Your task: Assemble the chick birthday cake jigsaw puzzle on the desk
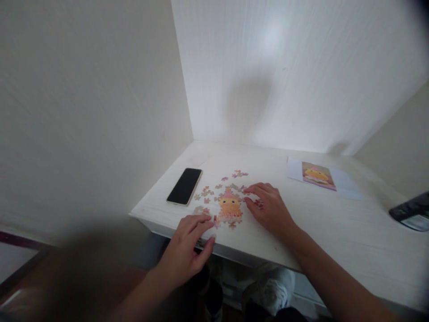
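A small, partly joined jigsaw [229, 206] with an orange and pink figure lies on the white table [321, 223] near its front edge. Loose pieces [205, 192] are scattered to its left and behind it. My left hand [189, 248] rests at the table's front edge, fingers stretched toward the puzzle's lower left corner, fingertips touching pieces there. My right hand [268, 206] lies flat on the table just right of the puzzle, fingers spread over a few loose pieces, holding nothing that I can see.
A black phone [184, 186] lies face up left of the pieces. A printed reference picture [318, 175] on white paper sits at the back right. A dark device [411, 212] is at the right edge. Walls close in at the left and back.
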Tool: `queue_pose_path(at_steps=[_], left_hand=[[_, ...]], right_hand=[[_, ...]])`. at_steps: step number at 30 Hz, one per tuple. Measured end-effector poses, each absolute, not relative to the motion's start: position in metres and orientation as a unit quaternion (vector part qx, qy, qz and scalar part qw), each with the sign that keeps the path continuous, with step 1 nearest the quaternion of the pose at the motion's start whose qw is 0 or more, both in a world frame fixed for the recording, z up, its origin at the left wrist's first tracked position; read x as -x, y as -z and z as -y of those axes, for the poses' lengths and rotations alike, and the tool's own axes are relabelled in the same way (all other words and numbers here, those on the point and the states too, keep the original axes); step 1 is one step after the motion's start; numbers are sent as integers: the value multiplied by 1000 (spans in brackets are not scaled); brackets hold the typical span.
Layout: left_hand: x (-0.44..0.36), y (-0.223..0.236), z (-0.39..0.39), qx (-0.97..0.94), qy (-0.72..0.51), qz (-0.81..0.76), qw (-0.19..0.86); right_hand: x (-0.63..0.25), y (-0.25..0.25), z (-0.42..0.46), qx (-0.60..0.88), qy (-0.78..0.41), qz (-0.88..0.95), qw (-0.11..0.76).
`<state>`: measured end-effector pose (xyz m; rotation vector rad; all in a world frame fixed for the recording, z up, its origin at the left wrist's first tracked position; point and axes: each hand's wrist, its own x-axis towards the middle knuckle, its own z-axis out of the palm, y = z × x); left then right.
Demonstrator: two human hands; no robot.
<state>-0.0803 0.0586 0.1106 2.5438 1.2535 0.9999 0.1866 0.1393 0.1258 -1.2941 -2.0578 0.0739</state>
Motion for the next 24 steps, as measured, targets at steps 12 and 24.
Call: queue_pose_path(at_steps=[12, 24], left_hand=[[72, -124, -21, -879, -275, -389, 16], [-30, -3, -38, -989, -1, 76, 130]], right_hand=[[-199, -122, -150, 591, 43, 645, 482], [-210, -122, -157, 669, 59, 568, 475]])
